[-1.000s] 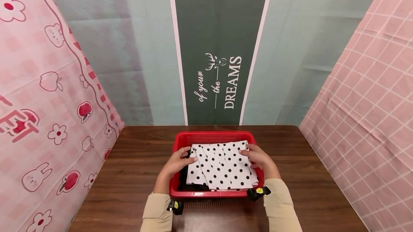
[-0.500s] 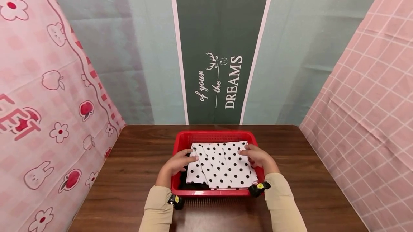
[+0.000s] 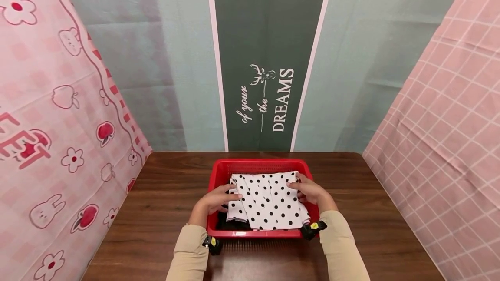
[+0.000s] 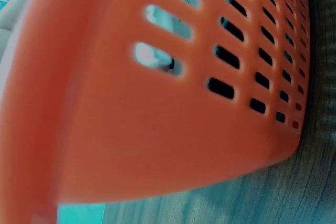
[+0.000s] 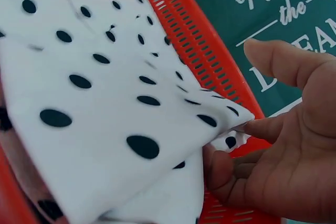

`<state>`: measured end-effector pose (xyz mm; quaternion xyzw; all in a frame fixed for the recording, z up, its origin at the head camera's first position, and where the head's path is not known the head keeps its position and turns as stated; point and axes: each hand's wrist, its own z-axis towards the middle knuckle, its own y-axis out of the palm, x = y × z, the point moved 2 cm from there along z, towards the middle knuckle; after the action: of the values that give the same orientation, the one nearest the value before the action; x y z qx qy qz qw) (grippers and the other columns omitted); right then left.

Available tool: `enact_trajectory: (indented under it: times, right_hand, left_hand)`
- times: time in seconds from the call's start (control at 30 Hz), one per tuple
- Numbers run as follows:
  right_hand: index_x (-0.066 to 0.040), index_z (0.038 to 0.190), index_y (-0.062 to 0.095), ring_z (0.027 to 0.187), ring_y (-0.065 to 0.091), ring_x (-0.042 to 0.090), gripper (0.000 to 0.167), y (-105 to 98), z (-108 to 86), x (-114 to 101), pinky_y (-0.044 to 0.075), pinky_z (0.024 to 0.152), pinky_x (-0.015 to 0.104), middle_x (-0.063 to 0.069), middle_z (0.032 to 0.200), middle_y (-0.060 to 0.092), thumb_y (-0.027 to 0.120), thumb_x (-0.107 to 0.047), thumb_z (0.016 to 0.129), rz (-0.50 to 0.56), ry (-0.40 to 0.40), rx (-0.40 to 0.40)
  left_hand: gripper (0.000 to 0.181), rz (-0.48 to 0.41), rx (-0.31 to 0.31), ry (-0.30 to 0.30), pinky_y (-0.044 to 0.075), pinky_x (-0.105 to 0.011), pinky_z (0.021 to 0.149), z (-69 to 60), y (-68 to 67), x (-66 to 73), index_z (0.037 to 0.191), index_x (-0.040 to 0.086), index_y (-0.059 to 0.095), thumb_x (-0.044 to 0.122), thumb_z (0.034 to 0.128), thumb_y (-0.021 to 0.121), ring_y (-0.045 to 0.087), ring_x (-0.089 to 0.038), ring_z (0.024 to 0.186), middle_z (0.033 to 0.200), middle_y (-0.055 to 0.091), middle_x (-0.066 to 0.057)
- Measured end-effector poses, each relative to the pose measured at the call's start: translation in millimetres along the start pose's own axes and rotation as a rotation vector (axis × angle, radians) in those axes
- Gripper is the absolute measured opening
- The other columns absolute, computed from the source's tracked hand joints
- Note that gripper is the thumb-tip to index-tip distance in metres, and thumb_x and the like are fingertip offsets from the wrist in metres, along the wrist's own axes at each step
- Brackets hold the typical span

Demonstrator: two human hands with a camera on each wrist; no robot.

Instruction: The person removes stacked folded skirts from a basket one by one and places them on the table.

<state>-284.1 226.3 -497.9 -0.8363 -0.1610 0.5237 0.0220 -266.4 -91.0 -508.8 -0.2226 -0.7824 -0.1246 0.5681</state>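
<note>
A folded white cloth with black polka dots lies in a red plastic basket. Dark fabric shows beneath its left side. My left hand rests over the left rim with spread fingers, its thumb on the cloth. That hand is out of the left wrist view, where the red basket wall fills most of the picture. At the cloth's right edge is my right hand. In the right wrist view its fingers touch the lifted cloth corner, while the thumb stands apart.
The basket stands on a brown wooden table, near its back edge. A green curtain with lettering hangs behind. Pink patterned cloth hangs on the left and pink checked cloth on the right.
The cloth's top layer has shifted slightly left, baring more of the layer beneath at the right. My right fingers have moved left with its edge. The left hand has come slightly down.
</note>
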Motion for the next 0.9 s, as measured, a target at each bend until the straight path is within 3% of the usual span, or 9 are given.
enact_trajectory:
  times: [0.23,0.4,0.57,0.73,0.9]
  right_hand:
    - [-0.011,0.149,0.016,0.074,0.045,0.023,0.079,-1,-0.2,2,0.038,0.063,0.033,0.014,0.098,0.051,0.064,-0.024,0.087,-0.040,-0.074,-0.042]
    - [-0.014,0.149,0.020,0.096,0.047,0.026,0.075,0,-2.2,4,0.043,0.077,0.037,0.015,0.110,0.050,0.062,-0.020,0.088,-0.031,-0.143,-0.138]
    - [-0.016,0.149,0.018,0.097,0.053,0.027,0.074,0,-2.6,6,0.047,0.080,0.039,0.021,0.116,0.049,0.061,-0.017,0.089,0.032,-0.196,-0.170]
    - [-0.020,0.149,0.022,0.103,0.052,0.030,0.072,0,-3.9,6,0.049,0.079,0.040,0.023,0.135,0.038,0.062,-0.019,0.089,0.014,-0.188,-0.178]
    - [-0.009,0.145,0.032,0.108,0.053,0.031,0.064,1,-5.3,6,0.049,0.082,0.043,0.024,0.138,0.036,0.062,-0.016,0.089,-0.033,-0.212,-0.257]
  left_hand:
    - [0.067,0.027,0.024,-0.040,0.041,-0.058,0.084,0.0,2.0,-0.5,0.136,-0.002,0.040,0.028,0.0842,0.069,0.042,-0.039,0.117,0.132,0.042,-0.019]
    - [0.064,0.060,0.043,-0.062,0.033,-0.065,0.088,0.0,6.7,-1.9,0.131,-0.003,0.045,0.031,0.0830,0.070,0.040,-0.039,0.118,0.130,0.044,-0.019]
    - [0.063,0.051,0.060,-0.066,0.030,-0.069,0.087,1.4,6.5,-2.8,0.130,-0.003,0.045,0.031,0.0836,0.069,0.036,-0.043,0.121,0.130,0.043,-0.019]
    - [0.061,0.039,0.056,-0.063,0.040,-0.059,0.085,3.5,6.9,-2.7,0.131,-0.003,0.044,0.028,0.0846,0.068,0.045,-0.038,0.113,0.124,0.048,-0.018]
    - [0.052,0.012,0.013,-0.039,0.047,-0.044,0.080,5.9,10.7,-2.8,0.130,-0.002,0.048,0.024,0.0877,0.064,0.055,-0.024,0.099,0.114,0.057,-0.012]
